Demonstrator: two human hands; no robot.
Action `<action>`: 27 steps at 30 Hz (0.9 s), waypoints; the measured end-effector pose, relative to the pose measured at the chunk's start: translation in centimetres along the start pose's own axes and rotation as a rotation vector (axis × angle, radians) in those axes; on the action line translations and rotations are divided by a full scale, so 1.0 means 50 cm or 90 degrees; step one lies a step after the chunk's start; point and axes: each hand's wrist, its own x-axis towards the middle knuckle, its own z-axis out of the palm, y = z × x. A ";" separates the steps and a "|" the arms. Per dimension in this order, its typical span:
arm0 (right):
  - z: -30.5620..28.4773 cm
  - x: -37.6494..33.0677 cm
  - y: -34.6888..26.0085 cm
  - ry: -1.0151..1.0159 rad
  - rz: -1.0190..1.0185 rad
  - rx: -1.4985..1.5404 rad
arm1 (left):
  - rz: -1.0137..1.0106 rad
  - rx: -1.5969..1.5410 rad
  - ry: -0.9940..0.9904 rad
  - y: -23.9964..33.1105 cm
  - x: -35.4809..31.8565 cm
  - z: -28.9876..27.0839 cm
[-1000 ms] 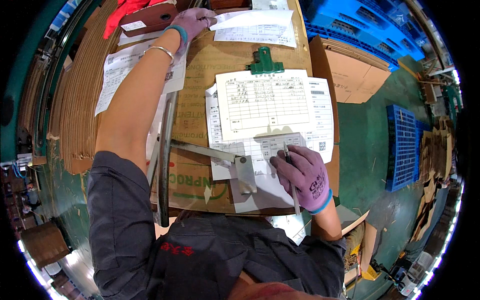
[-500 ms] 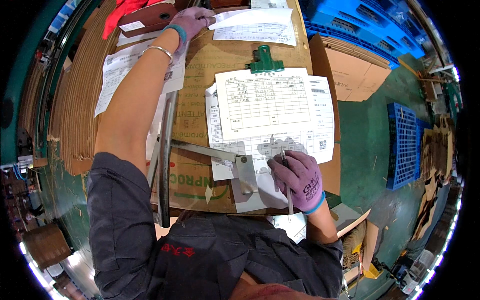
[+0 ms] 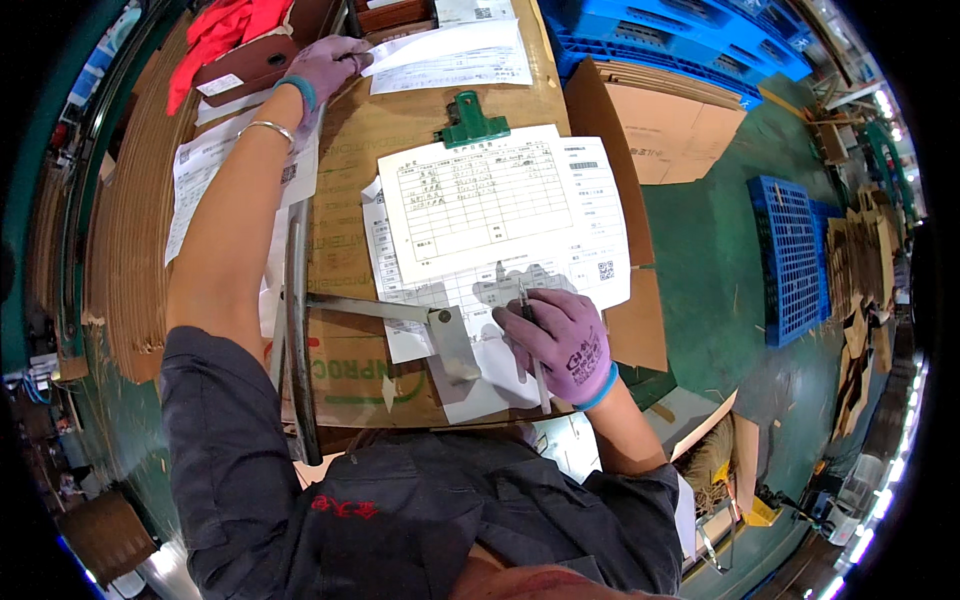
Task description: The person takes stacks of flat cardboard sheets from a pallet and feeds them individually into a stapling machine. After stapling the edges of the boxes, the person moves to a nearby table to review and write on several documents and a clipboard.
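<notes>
My left hand point(image 3: 322, 72), in a purple glove, reaches to the far left of the cardboard-covered table. Its fingers are closed on the left edge of a printed white sheet of paper point(image 3: 450, 62), which curls up a little. My right hand point(image 3: 568, 340), gloved the same way, grips a slim pen point(image 3: 538, 375) with its tip over the papers. Below that tip lie several white sheets. On top is a cream form point(image 3: 475, 225) with a ruled table and handwriting, held at its upper edge by a green bulldog clip point(image 3: 472, 120). Shadow from my right hand falls on the lower sheets.
A metal bar point(image 3: 297, 330) and a hinged arm point(image 3: 375, 307) stand across the table's left part. A brown box point(image 3: 245, 68) with red cloth is at the back left. Blue pallets point(image 3: 795, 260) and flattened cardboard point(image 3: 670, 130) are on the right.
The whole view has shifted, so table and papers appear further left. Both hands keep about the same places on the table, the left on the paper's edge, the right with the pen.
</notes>
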 end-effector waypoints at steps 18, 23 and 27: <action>0.009 -0.015 0.003 0.021 -0.005 0.005 | 0.050 -0.012 -0.014 0.009 -0.009 -0.003; 0.008 -0.012 0.003 0.018 -0.001 0.016 | 0.071 -0.025 0.006 -0.007 -0.007 0.009; 0.005 -0.008 0.001 0.003 0.005 0.018 | 0.083 -0.033 0.017 -0.022 -0.005 0.015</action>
